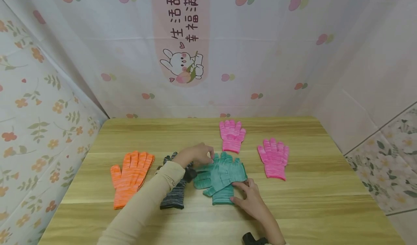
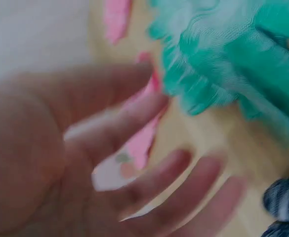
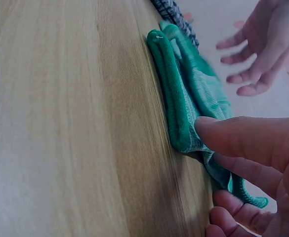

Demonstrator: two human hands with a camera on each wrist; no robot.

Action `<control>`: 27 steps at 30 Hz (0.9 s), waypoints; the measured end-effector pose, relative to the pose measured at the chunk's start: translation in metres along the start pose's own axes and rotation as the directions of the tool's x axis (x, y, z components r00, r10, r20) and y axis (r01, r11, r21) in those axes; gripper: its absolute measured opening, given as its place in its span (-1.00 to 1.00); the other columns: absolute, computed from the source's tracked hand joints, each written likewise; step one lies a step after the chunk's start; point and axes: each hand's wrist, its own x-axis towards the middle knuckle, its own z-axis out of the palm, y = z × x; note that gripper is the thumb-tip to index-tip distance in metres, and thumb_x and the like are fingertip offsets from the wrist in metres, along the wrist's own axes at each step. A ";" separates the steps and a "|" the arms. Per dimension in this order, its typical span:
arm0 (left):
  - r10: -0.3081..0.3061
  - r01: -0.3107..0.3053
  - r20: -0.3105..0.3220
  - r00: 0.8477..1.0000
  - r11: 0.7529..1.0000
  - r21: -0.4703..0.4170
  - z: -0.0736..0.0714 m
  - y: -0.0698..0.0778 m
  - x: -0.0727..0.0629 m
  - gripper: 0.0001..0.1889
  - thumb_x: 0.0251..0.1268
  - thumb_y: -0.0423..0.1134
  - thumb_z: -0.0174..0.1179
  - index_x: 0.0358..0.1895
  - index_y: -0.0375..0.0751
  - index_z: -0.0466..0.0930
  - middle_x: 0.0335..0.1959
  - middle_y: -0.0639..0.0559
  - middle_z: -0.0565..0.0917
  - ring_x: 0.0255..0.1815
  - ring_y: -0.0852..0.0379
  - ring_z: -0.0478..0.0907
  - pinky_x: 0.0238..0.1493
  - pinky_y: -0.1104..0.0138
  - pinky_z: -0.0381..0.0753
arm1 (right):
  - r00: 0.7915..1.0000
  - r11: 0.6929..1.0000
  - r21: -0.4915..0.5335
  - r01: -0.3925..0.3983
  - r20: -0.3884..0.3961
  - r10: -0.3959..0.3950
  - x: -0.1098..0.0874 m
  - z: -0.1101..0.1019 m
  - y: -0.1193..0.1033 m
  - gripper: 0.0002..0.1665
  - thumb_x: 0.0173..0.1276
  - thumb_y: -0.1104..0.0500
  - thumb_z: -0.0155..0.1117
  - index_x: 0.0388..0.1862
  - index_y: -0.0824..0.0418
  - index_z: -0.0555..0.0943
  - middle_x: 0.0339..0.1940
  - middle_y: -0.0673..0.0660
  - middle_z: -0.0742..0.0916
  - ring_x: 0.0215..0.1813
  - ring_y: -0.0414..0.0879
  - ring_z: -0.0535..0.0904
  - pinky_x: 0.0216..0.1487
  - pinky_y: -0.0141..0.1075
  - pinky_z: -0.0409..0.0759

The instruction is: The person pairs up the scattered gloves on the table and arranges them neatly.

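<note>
Two teal-green knit gloves lie crossed at the middle of the table. The upper green glove (image 1: pixel 224 174) slants over the lower green glove (image 1: pixel 223 197), whose cuff points to the near side. At their right edge my right hand (image 1: pixel 251 199) pinches the green fabric, its thumb on top by the cuff and its index finger partly hidden beneath. My left hand (image 1: pixel 198 153) hovers at the far-left glove fingertips, fingers spread and loosely bent. In the left wrist view, blurred, the left thumb (image 2: pixel 134 74) is close to the green fabric, with nothing visibly held.
An orange glove (image 1: pixel 131 176) lies on the left. Beside it a dark grey glove (image 1: pixel 174 194) is partly covered by the left forearm. Two pink gloves lie back right, one pink glove (image 1: pixel 232 136) farther off, another pink glove (image 1: pixel 274 159) nearer. The wooden table (image 1: pixel 325 205) meets patterned curtains.
</note>
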 end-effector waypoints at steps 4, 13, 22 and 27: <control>0.055 -0.039 -0.132 0.990 0.992 0.118 0.021 0.004 0.012 -0.88 0.29 -0.27 0.09 -0.20 -0.19 0.57 -0.10 -0.11 0.53 -0.20 0.06 0.43 -0.10 0.21 0.48 | 1.000 1.000 -0.007 0.003 -0.008 -0.003 0.000 0.000 0.000 -0.51 0.02 0.14 0.46 0.00 0.12 0.62 -0.16 0.12 0.40 -0.09 -0.07 0.25 -0.18 -0.32 0.27; 0.089 -0.041 -0.189 0.978 0.969 0.245 0.054 0.027 0.038 -0.72 0.20 -0.08 0.22 -0.03 0.01 0.65 0.10 -0.05 0.55 0.09 0.00 0.37 0.19 0.17 0.35 | 1.000 1.000 -0.009 0.004 -0.012 -0.004 0.000 0.001 -0.001 -0.51 0.02 0.16 0.45 0.01 0.13 0.62 -0.15 0.11 0.40 -0.05 -0.05 0.26 -0.15 -0.30 0.27; 0.053 -0.040 -0.214 0.975 0.997 0.068 0.054 0.031 0.043 -0.92 0.14 -0.21 0.26 -0.34 -0.09 0.59 -0.30 0.09 0.53 -0.21 0.14 0.39 -0.07 0.33 0.41 | 0.999 0.999 -0.023 0.036 -0.030 -0.036 -0.001 0.004 -0.001 -0.52 0.01 0.20 0.46 -0.01 0.15 0.62 -0.12 0.14 0.43 0.05 0.07 0.32 0.00 -0.16 0.34; 0.146 -0.178 -0.265 0.953 0.979 -0.101 0.021 0.044 0.031 -0.94 0.20 -0.27 0.21 -0.30 -0.12 0.54 -0.32 0.05 0.61 -0.28 0.18 0.52 -0.26 0.41 0.49 | 0.998 0.999 -0.025 0.047 -0.047 -0.048 0.000 0.004 0.000 -0.49 0.00 0.21 0.46 0.01 0.16 0.62 -0.07 0.16 0.44 0.08 0.10 0.31 0.06 -0.07 0.34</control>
